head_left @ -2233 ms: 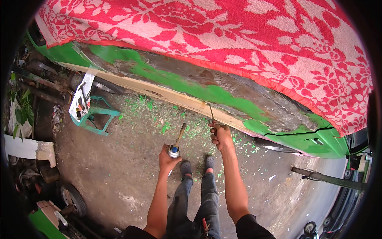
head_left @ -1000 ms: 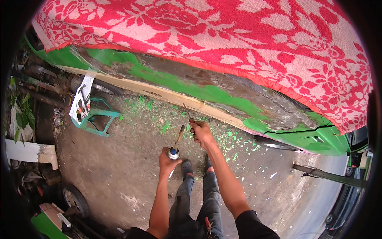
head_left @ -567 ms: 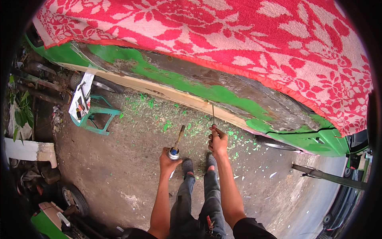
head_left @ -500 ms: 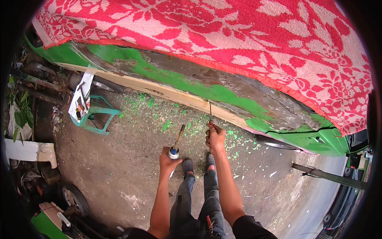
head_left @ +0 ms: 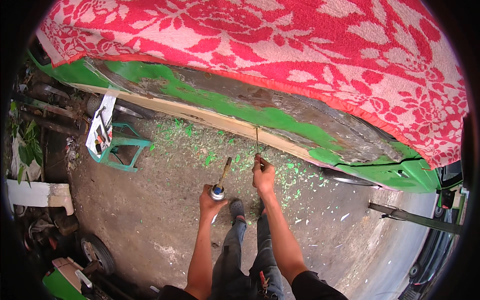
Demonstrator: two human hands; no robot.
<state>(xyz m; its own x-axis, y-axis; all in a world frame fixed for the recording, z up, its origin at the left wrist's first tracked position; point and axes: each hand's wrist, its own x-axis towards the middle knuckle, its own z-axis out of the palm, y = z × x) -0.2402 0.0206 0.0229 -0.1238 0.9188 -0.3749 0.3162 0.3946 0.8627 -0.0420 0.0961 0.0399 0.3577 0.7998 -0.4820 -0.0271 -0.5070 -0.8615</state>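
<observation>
Right hand (head_left: 263, 175) is closed around the handle of a thin scraper (head_left: 257, 140), whose blade points to 12 o'clock and meets the pale bare strip of the green car body (head_left: 280, 119). The tool looks light and stiff, best gripped low on the handle. Left hand (head_left: 212, 200) is wrapped round a small gas torch (head_left: 220, 182), nozzle toward 1 o'clock; probably hot, so hold the canister. Paint flakes (head_left: 200, 145) litter the ground. A green stool (head_left: 120, 147) stands at 9 o'clock, well apart. A red flowered blanket (head_left: 280, 45) overhangs the work.

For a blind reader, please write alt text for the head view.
A person's right hand holds a thin scraper against a green car body with stripped paint, while the left hand holds a small torch. A red floral blanket covers the car.
</observation>
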